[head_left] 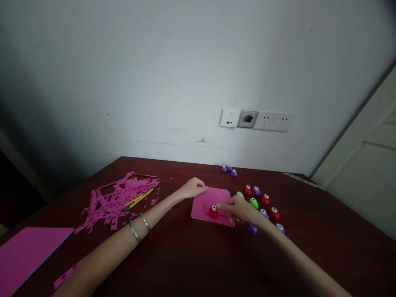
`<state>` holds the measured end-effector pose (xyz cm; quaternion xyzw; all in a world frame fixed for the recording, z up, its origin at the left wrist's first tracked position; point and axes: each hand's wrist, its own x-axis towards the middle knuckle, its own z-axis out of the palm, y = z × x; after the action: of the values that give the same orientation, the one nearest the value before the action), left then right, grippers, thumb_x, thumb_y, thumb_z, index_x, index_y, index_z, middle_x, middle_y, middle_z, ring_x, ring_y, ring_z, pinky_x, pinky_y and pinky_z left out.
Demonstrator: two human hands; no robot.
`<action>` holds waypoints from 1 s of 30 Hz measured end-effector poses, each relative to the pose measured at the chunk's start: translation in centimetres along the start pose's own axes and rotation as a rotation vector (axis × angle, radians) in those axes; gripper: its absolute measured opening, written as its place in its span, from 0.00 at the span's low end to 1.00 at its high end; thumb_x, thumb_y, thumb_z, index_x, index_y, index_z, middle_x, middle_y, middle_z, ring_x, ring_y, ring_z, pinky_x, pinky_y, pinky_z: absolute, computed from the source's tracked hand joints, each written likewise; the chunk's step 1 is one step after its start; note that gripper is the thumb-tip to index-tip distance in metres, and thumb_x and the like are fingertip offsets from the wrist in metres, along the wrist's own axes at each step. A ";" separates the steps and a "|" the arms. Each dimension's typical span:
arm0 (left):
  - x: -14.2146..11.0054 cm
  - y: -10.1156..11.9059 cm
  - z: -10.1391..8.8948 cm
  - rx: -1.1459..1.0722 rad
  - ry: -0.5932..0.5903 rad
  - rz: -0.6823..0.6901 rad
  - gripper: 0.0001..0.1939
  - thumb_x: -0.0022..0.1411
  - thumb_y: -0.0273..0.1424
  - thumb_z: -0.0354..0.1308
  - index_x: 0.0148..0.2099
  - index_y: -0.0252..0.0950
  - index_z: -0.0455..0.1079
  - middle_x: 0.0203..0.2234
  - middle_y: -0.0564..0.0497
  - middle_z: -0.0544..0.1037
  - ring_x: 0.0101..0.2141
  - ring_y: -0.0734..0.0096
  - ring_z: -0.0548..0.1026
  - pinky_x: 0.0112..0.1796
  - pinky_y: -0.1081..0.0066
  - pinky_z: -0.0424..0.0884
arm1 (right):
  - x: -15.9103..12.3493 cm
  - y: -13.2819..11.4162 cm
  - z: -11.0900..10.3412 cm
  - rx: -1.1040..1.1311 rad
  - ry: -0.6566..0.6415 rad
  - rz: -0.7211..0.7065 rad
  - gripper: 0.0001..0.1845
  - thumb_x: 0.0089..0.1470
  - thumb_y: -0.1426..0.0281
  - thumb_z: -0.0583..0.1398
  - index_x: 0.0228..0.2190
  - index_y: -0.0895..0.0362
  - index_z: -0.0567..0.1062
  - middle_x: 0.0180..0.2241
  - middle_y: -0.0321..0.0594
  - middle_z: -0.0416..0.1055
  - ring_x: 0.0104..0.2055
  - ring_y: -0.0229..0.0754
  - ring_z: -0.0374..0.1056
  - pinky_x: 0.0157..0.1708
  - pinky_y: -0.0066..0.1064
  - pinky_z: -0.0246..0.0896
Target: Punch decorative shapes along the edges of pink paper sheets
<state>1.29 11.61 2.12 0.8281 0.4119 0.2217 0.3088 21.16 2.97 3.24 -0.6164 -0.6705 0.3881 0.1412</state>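
A stack of square pink paper [198, 208] lies on the table, with a smaller pink sheet [212, 197] on top. My left hand [192, 188] reaches its far left corner, fingers closed at the small sheet's edge. From the right, my right hand [239, 208] comes over the stack, thumb and fingers pinched on the small sheet; the exact grip is partly hidden. Just left of those fingertips, a red paper punch [213, 211] with a white round button sits at the small sheet's near edge. A purple punch [251, 227] shows beneath my right wrist.
Several red, green and purple punches [265, 199] stand to the right; purple ones [229, 168] sit near the wall. Punched pink scraps [119, 200] and a yellow utility knife [141, 197] lie left. A large pink sheet [31, 251] occupies the near left corner.
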 end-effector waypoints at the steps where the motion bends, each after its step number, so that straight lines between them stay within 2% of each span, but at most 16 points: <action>1: 0.1 0.1 -0.1 -0.023 -0.038 -0.024 0.18 0.56 0.38 0.50 0.27 0.30 0.73 0.19 0.52 0.71 0.21 0.77 0.66 0.24 0.76 0.58 | 0.1 -0.3 -0.3 0.009 -0.050 0.000 0.26 0.51 0.54 0.53 0.12 0.59 0.65 0.10 0.34 0.59 0.11 0.29 0.49 0.12 0.23 0.43; 6: 0.1 1.3 -0.7 -0.137 -0.336 -0.162 0.17 0.54 0.40 0.52 0.27 0.31 0.72 0.17 0.53 0.69 0.16 0.81 0.62 0.17 0.77 0.54 | 1.1 -0.9 -0.9 -0.030 -0.245 -0.002 0.30 0.49 0.47 0.52 0.14 0.60 0.67 0.12 0.37 0.61 0.13 0.28 0.49 0.11 0.23 0.40; 10: 0.1 3.0 -1.5 -0.099 -0.497 -0.190 0.18 0.55 0.40 0.52 0.25 0.31 0.73 0.16 0.53 0.68 0.15 0.82 0.60 0.16 0.78 0.52 | 2.4 -0.7 -0.9 -0.024 -0.329 0.020 0.29 0.48 0.46 0.53 0.16 0.59 0.68 0.13 0.36 0.60 0.12 0.27 0.47 0.10 0.23 0.39; 14: 0.5 3.8 -1.8 -0.065 -0.593 -0.217 0.19 0.56 0.41 0.50 0.27 0.32 0.74 0.16 0.52 0.68 0.14 0.83 0.58 0.15 0.78 0.50 | 3.7 -0.5 -1.0 -0.024 -0.424 0.070 0.28 0.48 0.47 0.53 0.21 0.61 0.70 0.14 0.31 0.59 0.11 0.26 0.46 0.10 0.21 0.38; 21: 1.4 3.3 -1.2 -0.025 -0.732 -0.228 0.24 0.55 0.49 0.50 0.29 0.34 0.76 0.17 0.52 0.68 0.15 0.82 0.58 0.16 0.77 0.50 | 4.6 -0.2 -1.0 -0.036 -0.503 0.110 0.28 0.47 0.47 0.55 0.23 0.62 0.71 0.14 0.30 0.59 0.12 0.25 0.46 0.10 0.21 0.38; 27: 1.7 3.2 -0.3 -0.042 -0.741 -0.285 0.26 0.49 0.54 0.55 0.27 0.33 0.74 0.17 0.51 0.69 0.17 0.80 0.60 0.17 0.77 0.50 | 4.6 -0.6 -1.2 0.020 -0.590 0.193 0.26 0.51 0.50 0.53 0.24 0.62 0.71 0.14 0.29 0.58 0.11 0.25 0.45 0.10 0.19 0.36; 30: 2.1 3.0 -0.1 -0.104 -0.830 -0.336 0.25 0.45 0.53 0.58 0.26 0.33 0.74 0.19 0.50 0.70 0.17 0.81 0.58 0.17 0.77 0.48 | 4.7 -0.7 -1.2 0.059 -0.622 0.241 0.25 0.53 0.52 0.53 0.24 0.62 0.71 0.13 0.29 0.57 0.12 0.24 0.45 0.11 0.19 0.36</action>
<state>4.01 12.00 4.52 0.7520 0.3701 -0.1619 0.5208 20.53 7.82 3.14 -0.5389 -0.5922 0.5908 -0.0992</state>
